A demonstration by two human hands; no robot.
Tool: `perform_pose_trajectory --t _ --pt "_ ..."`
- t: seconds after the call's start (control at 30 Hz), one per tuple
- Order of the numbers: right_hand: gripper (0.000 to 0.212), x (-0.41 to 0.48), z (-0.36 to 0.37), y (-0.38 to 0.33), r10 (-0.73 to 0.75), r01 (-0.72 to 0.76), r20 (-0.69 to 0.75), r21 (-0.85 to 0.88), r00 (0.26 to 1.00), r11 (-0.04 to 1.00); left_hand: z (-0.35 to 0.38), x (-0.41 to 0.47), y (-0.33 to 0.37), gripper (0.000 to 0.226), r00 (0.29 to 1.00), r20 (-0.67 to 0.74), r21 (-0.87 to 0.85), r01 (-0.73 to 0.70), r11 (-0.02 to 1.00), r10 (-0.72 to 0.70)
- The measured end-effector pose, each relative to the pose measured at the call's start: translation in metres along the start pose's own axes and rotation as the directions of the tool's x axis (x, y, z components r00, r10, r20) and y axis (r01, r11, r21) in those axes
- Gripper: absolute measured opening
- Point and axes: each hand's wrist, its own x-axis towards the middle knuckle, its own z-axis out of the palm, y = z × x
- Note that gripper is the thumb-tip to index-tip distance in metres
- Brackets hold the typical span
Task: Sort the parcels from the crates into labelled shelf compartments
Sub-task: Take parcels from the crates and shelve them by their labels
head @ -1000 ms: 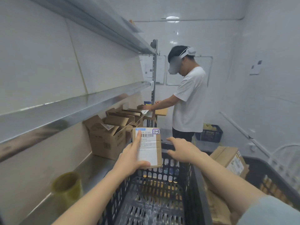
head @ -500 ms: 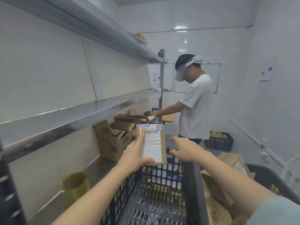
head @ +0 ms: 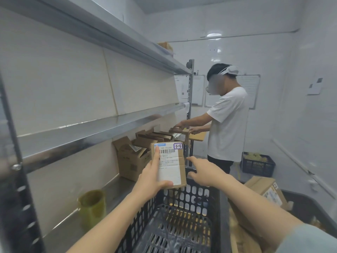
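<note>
A small brown cardboard parcel with a white barcode label point(head: 169, 164) is held upright above the far rim of the black perforated plastic crate point(head: 182, 196), at its 12 o'clock. It is pinched by the left hand point(head: 151, 179) alone: the thumb is pressed across the label's lower edge and the index finger is laid straight up its left side. The right hand point(head: 204, 172) is kept just beside the parcel at 3 o'clock, its fingers point(head: 191, 158) loosely spread and nothing held. From so shallow a pinch on smooth paper, the parcel could be let slip back into the crate. The handwritten corner mark is hard to read, so a wrong compartment of the steel shelf point(head: 91, 132) could be chosen, and the open brown cardboard boxes point(head: 133, 157) at 10 o'clock could be knocked.
</note>
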Motion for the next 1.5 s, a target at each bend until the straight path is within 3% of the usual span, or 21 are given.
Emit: perform_pose_trajectory --t 0.27,0.5,0.8,1.07,1.23,1.5 --pt "0.055 0.004 0.005 0.005 -0.018 0.019 -0.03 0.024 0.999 1.0 -0.008 -0.006 -0.002 0.127 1.0 -0.013 0.026 0.026 0.999 -0.026" --pt "0.052 0.013 -0.008 0.0 -0.017 0.016 -0.007 -0.12 1.0 0.993 -0.031 -0.009 0.007 0.126 0.996 -0.067 0.075 0.065 0.995 -0.06" --pt "0.04 0.011 -0.032 -0.034 -0.055 0.057 0.036 -0.059 0.998 0.997 -0.071 -0.032 0.024 0.124 0.985 -0.164 0.111 0.07 0.991 -0.051" --pt "0.042 -0.019 -0.056 -0.071 -0.132 0.132 -0.022 -0.026 0.991 0.991 -0.123 -0.073 0.04 0.127 0.965 -0.262 0.127 0.061 0.99 -0.026" --pt "0.056 -0.052 -0.071 -0.101 -0.162 0.163 -0.09 0.001 0.983 0.987 -0.155 -0.116 0.049 0.127 0.96 -0.28 0.118 0.043 0.992 -0.009" --pt "0.067 -0.13 -0.08 -0.153 -0.126 0.126 0.018 0.022 0.992 0.992 -0.2 -0.207 0.06 0.128 0.969 -0.245 0.172 0.047 0.984 -0.003"
